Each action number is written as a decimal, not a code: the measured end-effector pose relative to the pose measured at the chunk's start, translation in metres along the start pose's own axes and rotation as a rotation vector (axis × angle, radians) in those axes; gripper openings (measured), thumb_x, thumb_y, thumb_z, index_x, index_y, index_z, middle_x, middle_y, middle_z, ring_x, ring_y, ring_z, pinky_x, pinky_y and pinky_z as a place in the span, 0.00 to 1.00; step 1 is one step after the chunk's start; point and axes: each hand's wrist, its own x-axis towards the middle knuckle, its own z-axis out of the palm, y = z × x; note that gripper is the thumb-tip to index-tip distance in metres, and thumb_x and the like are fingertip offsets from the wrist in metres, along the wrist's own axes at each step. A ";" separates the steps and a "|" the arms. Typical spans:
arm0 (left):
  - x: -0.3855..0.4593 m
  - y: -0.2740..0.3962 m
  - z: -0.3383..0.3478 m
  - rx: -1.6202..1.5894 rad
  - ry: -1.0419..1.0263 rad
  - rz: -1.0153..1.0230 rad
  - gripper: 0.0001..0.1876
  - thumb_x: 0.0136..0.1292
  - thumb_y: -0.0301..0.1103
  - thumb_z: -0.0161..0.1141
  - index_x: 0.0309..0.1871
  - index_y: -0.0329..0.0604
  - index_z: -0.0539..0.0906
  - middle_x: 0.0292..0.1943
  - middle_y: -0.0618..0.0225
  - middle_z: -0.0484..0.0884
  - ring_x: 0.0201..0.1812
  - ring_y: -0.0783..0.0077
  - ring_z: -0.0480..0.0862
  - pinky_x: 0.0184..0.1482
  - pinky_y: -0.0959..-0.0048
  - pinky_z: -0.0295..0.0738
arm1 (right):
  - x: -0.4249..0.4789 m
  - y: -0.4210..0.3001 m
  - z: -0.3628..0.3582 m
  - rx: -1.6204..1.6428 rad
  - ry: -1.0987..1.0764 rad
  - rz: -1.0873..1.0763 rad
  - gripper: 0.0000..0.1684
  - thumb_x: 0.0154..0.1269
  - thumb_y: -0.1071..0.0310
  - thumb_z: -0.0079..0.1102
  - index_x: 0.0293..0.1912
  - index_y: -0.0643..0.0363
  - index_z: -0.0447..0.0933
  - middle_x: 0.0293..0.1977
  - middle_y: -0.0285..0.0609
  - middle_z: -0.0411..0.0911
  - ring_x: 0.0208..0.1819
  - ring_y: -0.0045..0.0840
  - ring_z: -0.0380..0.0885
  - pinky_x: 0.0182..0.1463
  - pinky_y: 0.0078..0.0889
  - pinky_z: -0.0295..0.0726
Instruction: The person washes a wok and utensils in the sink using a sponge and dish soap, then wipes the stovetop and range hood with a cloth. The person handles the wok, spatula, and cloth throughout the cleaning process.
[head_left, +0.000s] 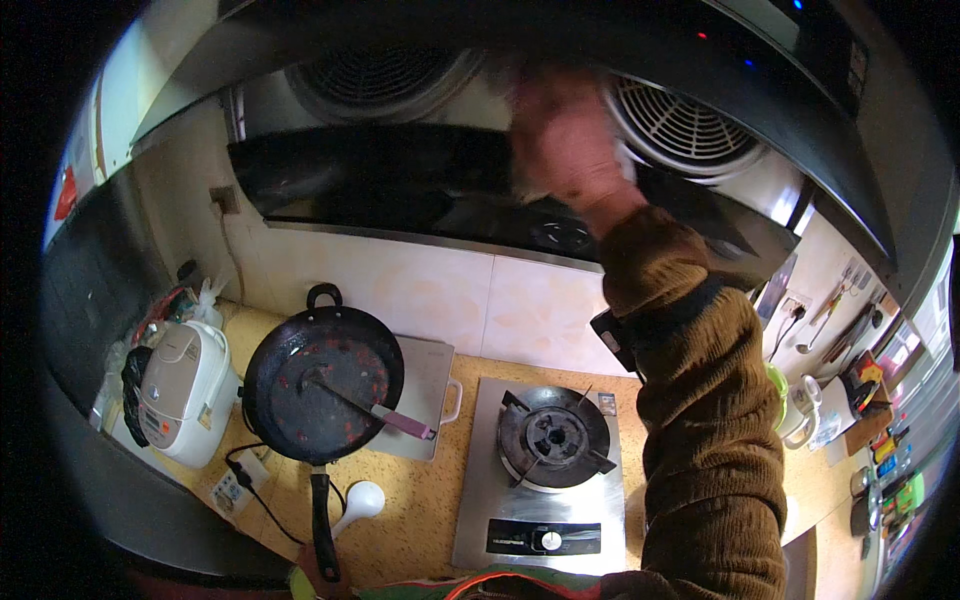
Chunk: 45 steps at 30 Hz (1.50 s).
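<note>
My right hand (570, 142), blurred, is raised against the underside of the range hood (420, 180), between its two round fan grilles (682, 124). Something pale shows at the hand's edge; whether the fingers grip it cannot be told. My left hand is out of view. Below stands a single-burner gas stove (555, 435) with a bare burner. To its left a black wok (322, 390), wet inside with red bits, rests on a white induction cooker (427, 367). A spatula with a purple handle (405, 422) lies in the wok.
A white rice cooker (187, 390) stands at the left, near a power strip (232, 484) with a black cord. A white ladle (364, 500) lies by the wok's handle (322, 525). At the right are a white pitcher (802, 412), hanging utensils (817, 330) and several bottles.
</note>
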 end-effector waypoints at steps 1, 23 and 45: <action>0.002 0.000 0.002 0.003 0.000 0.005 0.23 0.70 0.45 0.62 0.60 0.39 0.75 0.45 0.54 0.80 0.43 0.51 0.81 0.46 0.52 0.78 | -0.001 0.000 0.000 -0.057 0.023 -0.165 0.24 0.63 0.63 0.63 0.60 0.51 0.78 0.65 0.45 0.69 0.66 0.44 0.68 0.70 0.57 0.66; 0.004 0.034 -0.011 0.102 0.017 -0.026 0.14 0.69 0.40 0.61 0.50 0.40 0.77 0.38 0.54 0.77 0.39 0.50 0.79 0.43 0.48 0.73 | 0.008 0.112 0.030 -0.314 0.366 0.294 0.18 0.77 0.63 0.55 0.58 0.63 0.80 0.55 0.50 0.81 0.60 0.40 0.78 0.62 0.43 0.77; 0.010 0.059 -0.046 0.193 0.162 -0.060 0.07 0.69 0.35 0.60 0.40 0.42 0.79 0.31 0.55 0.75 0.35 0.49 0.76 0.40 0.45 0.69 | 0.137 -0.043 0.038 -0.192 0.174 -0.016 0.17 0.77 0.60 0.54 0.52 0.63 0.82 0.41 0.50 0.84 0.36 0.33 0.85 0.36 0.35 0.85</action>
